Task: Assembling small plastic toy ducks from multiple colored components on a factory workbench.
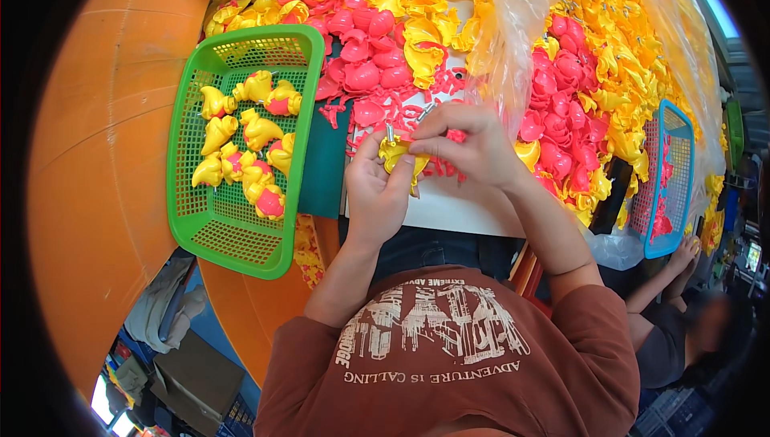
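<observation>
My left hand (pixel 377 196) is closed round a small yellow plastic part (pixel 393 154), held over the table's near edge. A short silvery metal pin (pixel 391 133) sticks up at the top of this part. My right hand (pixel 469 142) meets it from the right, thumb and forefinger pinched together at its edge. Whether anything small lies between those fingertips is hidden. Another silvery pin (pixel 426 111) shows just beyond the right fingers. Beneath both hands, pink plastic scraps (pixel 401 112) lie on a white board (pixel 457 208).
To the left stands a green basket (pixel 293 232) with several yellow-and-pink figures (pixel 259 128). Pink shells (pixel 377 44) and yellow parts (pixel 634 60) heap across the table. Clear plastic sheeting (pixel 513 36) hangs between heaps. A blue basket (pixel 682 172) and another person (pixel 674 317) are at right.
</observation>
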`<action>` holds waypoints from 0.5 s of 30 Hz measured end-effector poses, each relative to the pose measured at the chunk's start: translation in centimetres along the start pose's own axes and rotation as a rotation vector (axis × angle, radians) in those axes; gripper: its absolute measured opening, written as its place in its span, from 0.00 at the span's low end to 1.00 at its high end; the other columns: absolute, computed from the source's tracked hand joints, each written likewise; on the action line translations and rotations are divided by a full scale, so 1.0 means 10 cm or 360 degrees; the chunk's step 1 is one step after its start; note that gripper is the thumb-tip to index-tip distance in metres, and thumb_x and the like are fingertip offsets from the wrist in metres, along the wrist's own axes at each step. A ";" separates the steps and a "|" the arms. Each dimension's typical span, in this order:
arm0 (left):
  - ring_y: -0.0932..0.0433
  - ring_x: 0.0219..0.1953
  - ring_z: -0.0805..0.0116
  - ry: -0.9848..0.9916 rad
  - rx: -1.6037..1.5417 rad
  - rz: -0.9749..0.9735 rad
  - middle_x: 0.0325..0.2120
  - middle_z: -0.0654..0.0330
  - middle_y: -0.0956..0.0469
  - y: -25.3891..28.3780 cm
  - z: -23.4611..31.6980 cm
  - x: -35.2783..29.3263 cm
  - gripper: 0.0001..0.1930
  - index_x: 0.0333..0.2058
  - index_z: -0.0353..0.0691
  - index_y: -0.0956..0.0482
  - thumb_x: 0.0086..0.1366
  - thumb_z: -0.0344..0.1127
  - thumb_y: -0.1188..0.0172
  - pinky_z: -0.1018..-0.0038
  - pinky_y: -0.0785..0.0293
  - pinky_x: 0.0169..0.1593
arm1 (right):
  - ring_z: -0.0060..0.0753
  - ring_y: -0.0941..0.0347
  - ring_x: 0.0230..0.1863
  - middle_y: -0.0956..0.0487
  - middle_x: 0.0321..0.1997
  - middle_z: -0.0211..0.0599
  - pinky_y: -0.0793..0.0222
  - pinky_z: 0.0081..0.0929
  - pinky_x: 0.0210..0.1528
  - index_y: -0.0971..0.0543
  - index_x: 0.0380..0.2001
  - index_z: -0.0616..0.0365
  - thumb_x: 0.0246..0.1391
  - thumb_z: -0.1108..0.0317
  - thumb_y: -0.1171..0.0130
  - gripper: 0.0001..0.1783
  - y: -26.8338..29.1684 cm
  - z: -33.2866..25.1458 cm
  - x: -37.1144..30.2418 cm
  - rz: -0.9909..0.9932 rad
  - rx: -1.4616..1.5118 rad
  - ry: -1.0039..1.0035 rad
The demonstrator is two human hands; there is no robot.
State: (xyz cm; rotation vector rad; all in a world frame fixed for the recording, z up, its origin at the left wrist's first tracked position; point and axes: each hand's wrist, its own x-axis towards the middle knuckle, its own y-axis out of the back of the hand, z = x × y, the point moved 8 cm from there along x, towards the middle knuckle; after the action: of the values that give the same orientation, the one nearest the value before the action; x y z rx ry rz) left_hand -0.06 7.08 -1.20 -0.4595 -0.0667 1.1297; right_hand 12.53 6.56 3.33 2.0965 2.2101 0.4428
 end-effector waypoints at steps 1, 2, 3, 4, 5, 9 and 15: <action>0.24 0.26 0.76 0.0002 0.0000 -0.0004 0.31 0.57 0.25 0.00 -0.02 0.00 0.13 0.45 0.29 0.36 0.62 0.23 0.49 0.83 0.29 0.24 | 0.27 0.25 0.33 0.21 0.27 0.34 0.31 0.22 0.36 0.20 0.28 0.61 0.41 0.76 0.34 0.07 0.01 0.05 0.01 0.0003 -0.0002 -0.0002; 0.25 0.25 0.77 -0.0053 0.0083 0.0015 0.30 0.57 0.26 0.00 -0.01 0.00 0.13 0.45 0.28 0.36 0.62 0.23 0.49 0.83 0.30 0.23 | 0.24 0.25 0.33 0.22 0.26 0.34 0.31 0.21 0.36 0.20 0.29 0.62 0.43 0.76 0.35 0.07 -0.03 0.19 0.03 -0.0063 0.0255 -0.0201; 0.26 0.25 0.77 -0.0109 0.0166 0.0033 0.29 0.57 0.26 0.01 0.01 0.01 0.14 0.45 0.28 0.36 0.62 0.23 0.49 0.83 0.30 0.23 | 0.21 0.26 0.32 0.22 0.26 0.33 0.31 0.19 0.36 0.20 0.29 0.63 0.44 0.76 0.36 0.06 -0.09 0.30 0.03 -0.0130 0.0512 -0.0399; 0.26 0.25 0.77 -0.0107 0.0167 0.0030 0.29 0.57 0.26 0.04 -0.01 0.02 0.14 0.45 0.28 0.36 0.62 0.23 0.49 0.83 0.30 0.23 | 0.21 0.26 0.32 0.22 0.26 0.33 0.31 0.19 0.36 0.20 0.29 0.63 0.44 0.76 0.36 0.06 -0.12 0.31 0.04 -0.0127 0.0512 -0.0399; 0.26 0.24 0.78 -0.0101 0.0208 0.0074 0.29 0.58 0.26 0.11 -0.03 0.03 0.14 0.45 0.29 0.36 0.62 0.23 0.49 0.83 0.30 0.22 | 0.20 0.26 0.33 0.22 0.26 0.33 0.31 0.19 0.36 0.20 0.29 0.63 0.44 0.74 0.35 0.07 -0.17 0.31 0.07 -0.0138 0.0499 -0.0407; 0.27 0.23 0.77 0.0041 -0.0080 0.0207 0.29 0.59 0.26 0.37 -0.22 0.14 0.12 0.44 0.33 0.34 0.62 0.24 0.49 0.82 0.30 0.22 | 0.19 0.27 0.36 0.22 0.31 0.32 0.33 0.20 0.36 0.20 0.32 0.61 0.42 0.70 0.32 0.12 -0.30 0.27 0.29 -0.0301 -0.0126 -0.0261; 0.26 0.23 0.70 0.0126 -0.0400 0.0402 0.29 0.59 0.26 0.52 -0.23 0.18 0.08 0.41 0.38 0.33 0.62 0.26 0.50 0.76 0.27 0.24 | 0.44 0.28 0.36 0.25 0.35 0.40 0.31 0.35 0.40 0.21 0.38 0.55 0.44 0.68 0.38 0.14 -0.25 0.33 0.94 0.0119 -0.1244 0.0157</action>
State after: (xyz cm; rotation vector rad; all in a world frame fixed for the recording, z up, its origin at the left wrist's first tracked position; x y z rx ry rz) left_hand -3.07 9.67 -5.63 -0.7521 -0.0835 1.3562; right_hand 10.26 16.31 0.96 1.7311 1.5919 1.1979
